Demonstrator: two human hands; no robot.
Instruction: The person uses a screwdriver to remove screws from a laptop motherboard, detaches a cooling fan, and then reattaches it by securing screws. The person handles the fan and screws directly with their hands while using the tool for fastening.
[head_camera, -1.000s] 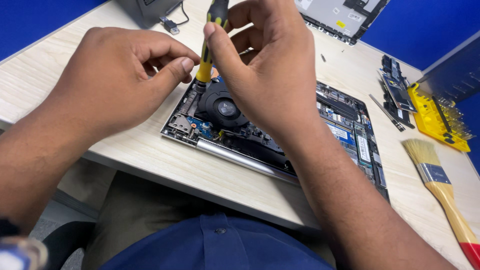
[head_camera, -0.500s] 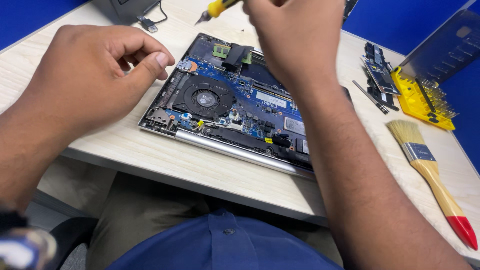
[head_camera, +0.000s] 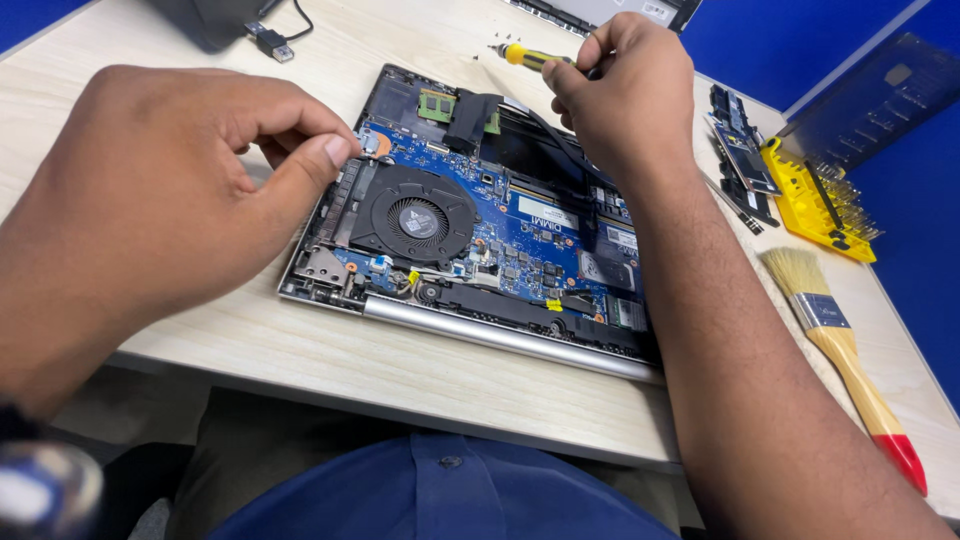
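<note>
- Opened laptop base with blue circuit board (head_camera: 520, 235) is lying on the pale wood-grain table (head_camera: 400, 370), bottom cover off; use it as the landmark.
- Sitting inside its shell: round black cooling fan (head_camera: 417, 217) at the left, green memory module (head_camera: 436, 103) at the far left corner, silver hinge bar (head_camera: 500, 335) along the near edge.
- Right hand (head_camera: 625, 90) is hovering over the laptop's far edge, fingers pressed together around a yellow-and-black screwdriver (head_camera: 535, 58); the tip is pointing left, clear of the board.
- Left hand (head_camera: 160, 200) is resting at the laptop's left edge, thumb and forefinger closing at the board's far-left corner; cannot tell whether they are pinching anything.
- Yellow plastic bit tray (head_camera: 810, 200) is sitting right of the laptop, holding a row of metal driver bits.
- Wooden-handled paintbrush with red tip (head_camera: 845, 355) is lying right of the laptop, nearer than the tray.
- Small loose circuit boards (head_camera: 740, 150) are lying between laptop and tray.
</note>
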